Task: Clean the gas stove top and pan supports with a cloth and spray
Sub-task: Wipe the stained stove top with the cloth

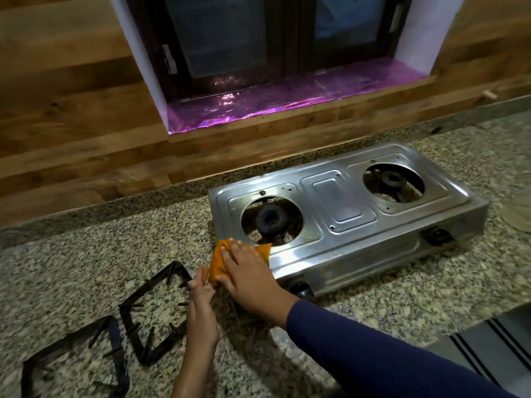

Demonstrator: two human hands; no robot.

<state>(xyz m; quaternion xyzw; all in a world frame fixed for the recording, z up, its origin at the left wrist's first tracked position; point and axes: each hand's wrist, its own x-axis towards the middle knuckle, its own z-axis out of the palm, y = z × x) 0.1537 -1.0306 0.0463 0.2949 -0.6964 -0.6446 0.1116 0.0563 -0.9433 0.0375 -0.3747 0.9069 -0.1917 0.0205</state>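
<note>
A steel two-burner gas stove stands on the granite counter with its pan supports taken off. My right hand presses a folded orange cloth flat on the stove's front left corner. My left hand is cupped just below that corner, at the cloth's lower edge, fingers apart. Two black square pan supports lie on the counter to the left: one next to my left hand, the other nearer the bottom left. No spray bottle is in view.
The granite counter runs to a wooden wall with a window recess lined in purple foil. Black knobs sit on the stove's front face. A pale round object shows at the right edge; a striped mat lies on the floor.
</note>
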